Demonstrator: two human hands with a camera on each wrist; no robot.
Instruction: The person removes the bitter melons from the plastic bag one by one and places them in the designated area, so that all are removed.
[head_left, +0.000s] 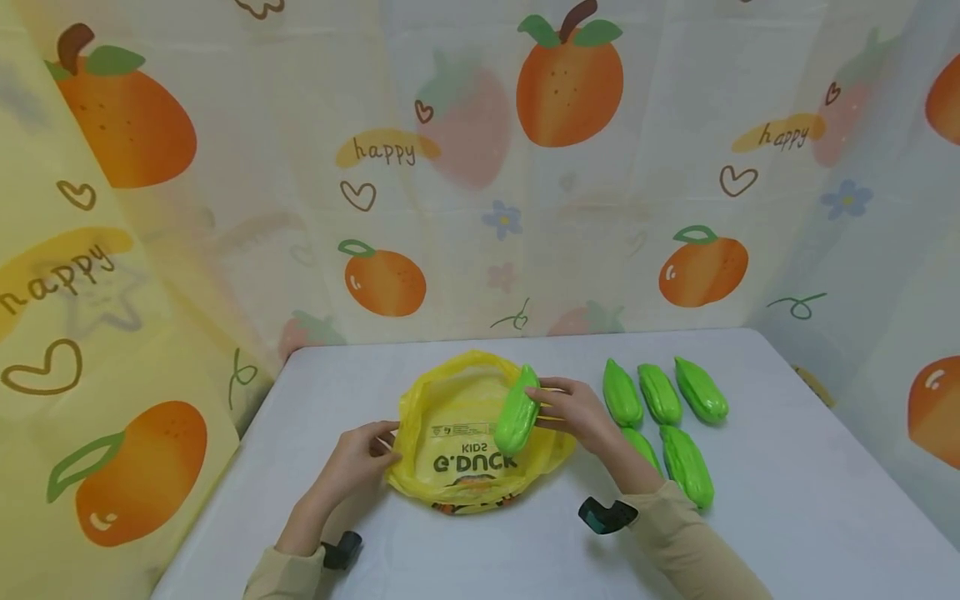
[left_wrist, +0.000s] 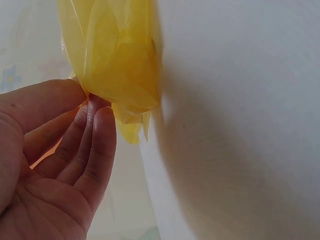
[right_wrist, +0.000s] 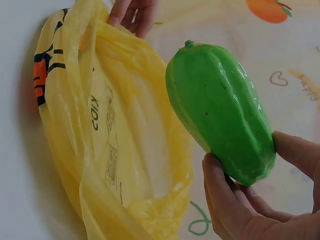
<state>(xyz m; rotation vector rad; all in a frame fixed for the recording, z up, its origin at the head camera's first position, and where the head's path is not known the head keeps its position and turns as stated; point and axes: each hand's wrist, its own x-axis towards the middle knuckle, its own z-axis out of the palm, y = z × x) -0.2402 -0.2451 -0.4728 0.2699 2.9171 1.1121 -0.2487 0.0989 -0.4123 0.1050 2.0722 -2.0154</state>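
A yellow plastic bag [head_left: 420, 392] with dark printed lettering lies on the white table, its mouth spread wide. My left hand [head_left: 358, 457] pinches the bag's left rim between thumb and fingers; the left wrist view shows the gathered film [left_wrist: 117, 65] at the fingertips [left_wrist: 103, 125]. With its thumb and fingers my right hand [head_left: 573, 410] holds a glossy green ridged toy vegetable [head_left: 517, 412], gourd-like in shape. It is tilted above the right part of the bag's opening. In the right wrist view the toy vegetable [right_wrist: 217, 110] has a small stem nub at its far end.
Several more green toy vegetables [head_left: 660, 393] lie in two rows on the table [head_left: 780, 467], right of the bag. My right forearm partly covers one in the near row [head_left: 641, 447]. A fruit-printed curtain [head_left: 465, 275] hangs behind the table and at both sides.
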